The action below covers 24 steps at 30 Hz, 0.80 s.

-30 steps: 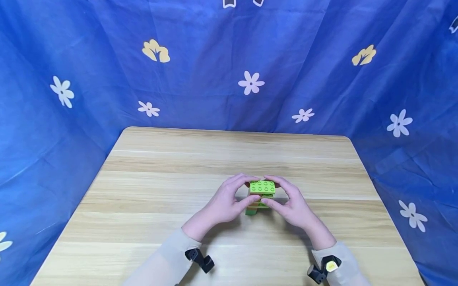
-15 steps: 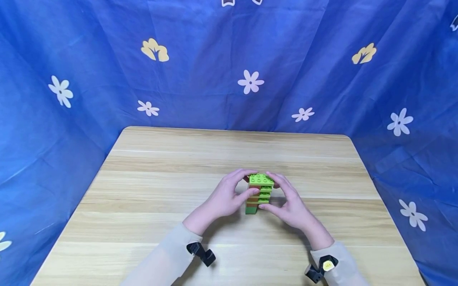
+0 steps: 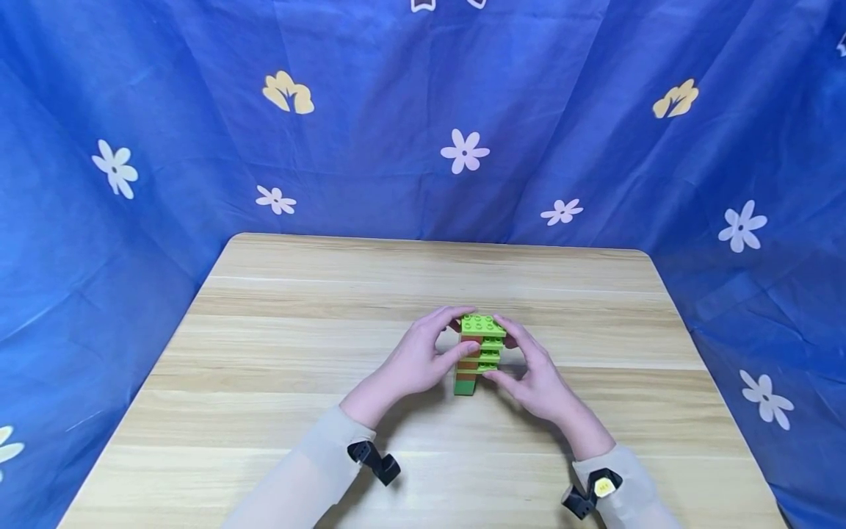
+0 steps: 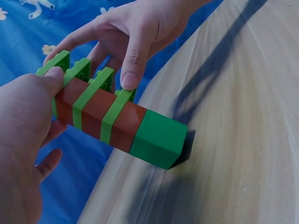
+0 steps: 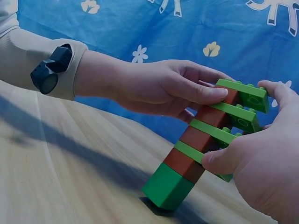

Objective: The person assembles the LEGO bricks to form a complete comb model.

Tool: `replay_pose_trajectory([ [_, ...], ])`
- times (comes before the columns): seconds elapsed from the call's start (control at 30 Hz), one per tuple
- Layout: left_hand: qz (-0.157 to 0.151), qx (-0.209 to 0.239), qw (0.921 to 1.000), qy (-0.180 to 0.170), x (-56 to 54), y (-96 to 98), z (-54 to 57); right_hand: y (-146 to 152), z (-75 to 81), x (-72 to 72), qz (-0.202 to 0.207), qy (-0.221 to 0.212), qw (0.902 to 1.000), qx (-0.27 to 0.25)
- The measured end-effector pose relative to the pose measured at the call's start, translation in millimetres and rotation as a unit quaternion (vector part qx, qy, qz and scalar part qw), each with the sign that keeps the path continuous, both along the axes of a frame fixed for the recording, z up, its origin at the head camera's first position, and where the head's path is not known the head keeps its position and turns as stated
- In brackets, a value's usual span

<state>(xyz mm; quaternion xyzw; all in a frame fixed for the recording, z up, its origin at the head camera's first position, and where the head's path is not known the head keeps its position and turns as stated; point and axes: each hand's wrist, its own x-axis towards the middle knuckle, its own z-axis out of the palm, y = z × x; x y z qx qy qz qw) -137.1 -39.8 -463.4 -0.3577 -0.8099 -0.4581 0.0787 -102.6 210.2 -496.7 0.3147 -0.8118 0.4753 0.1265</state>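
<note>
A tower of toy building bricks (image 3: 468, 367) has a dark green brick (image 4: 159, 140) at its bottom. Brown bricks (image 5: 187, 163) and light green plates (image 5: 238, 116) alternate above it, the plates jutting out to the right. My left hand (image 3: 419, 360) pinches the tower's upper left side, thumb on the front of a brown brick and fingers behind. From the right, my right hand (image 3: 545, 378) holds the jutting plates, its thumb at the lowest one and fingers by the top plate (image 3: 482, 325). The far fingers are partly hidden.
The wooden table (image 3: 317, 338) lies beneath the tower, whose base casts a small dark shadow (image 5: 156, 207). A blue curtain (image 3: 370, 147) with flower prints hangs behind and beside the table. Each sleeve carries a black wrist camera (image 3: 374, 461).
The tower's top has risen in the head view while its base stays near the same spot. Both hands have gone up a little with it, and the thumbs are farther apart, baring more plates.
</note>
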Motion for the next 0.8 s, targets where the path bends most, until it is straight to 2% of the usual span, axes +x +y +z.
replay_pose_trajectory([
  [0.13,0.005,-0.01,0.9999,-0.01,1.1,-2.4,-2.2,0.5,-0.9,-1.3,0.0,0.003,1.0,0.0],
  [0.5,-0.013,-0.022,0.9985,-0.049,9.0,-11.3,-16.1,1.7,-0.4,-4.4,-0.002,-0.005,1.0,0.001],
  [0.8,-0.04,-0.002,0.9968,-0.069,6.5,-12.7,-23.4,0.8,3.2,-7.2,-0.005,-0.014,0.9999,0.004],
])
